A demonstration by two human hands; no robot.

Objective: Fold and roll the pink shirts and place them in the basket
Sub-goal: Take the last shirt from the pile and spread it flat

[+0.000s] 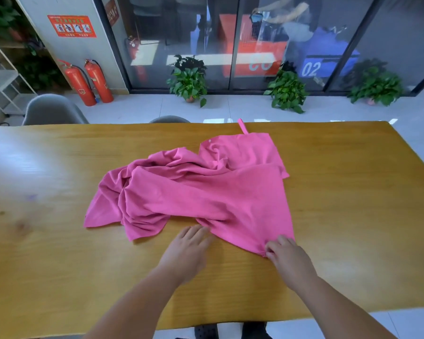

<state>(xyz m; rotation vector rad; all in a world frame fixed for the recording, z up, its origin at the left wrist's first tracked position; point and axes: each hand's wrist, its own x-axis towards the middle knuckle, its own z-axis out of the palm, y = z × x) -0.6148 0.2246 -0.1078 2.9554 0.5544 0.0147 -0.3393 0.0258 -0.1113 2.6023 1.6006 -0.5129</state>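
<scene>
Pink shirt point(206, 189) lies crumpled on wooden table point(59, 241). Right hand point(287, 253) pinches hem corner at 5 o'clock, likely to tug it flat. Left hand point(189, 243), fingers straight and holding nothing, touches hem at 6 o'clock.

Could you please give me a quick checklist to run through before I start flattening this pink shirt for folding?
1. Right hand pinches the pink shirt at its near corner: ok.
2. Left hand grips the hem: not ok, fingers straight at its edge.
3. Shirt lies flat: not ok, left side bunched.
4. Bare table around it for spreading: ok.
5. Basket within reach: cannot tell, not in view.
</scene>
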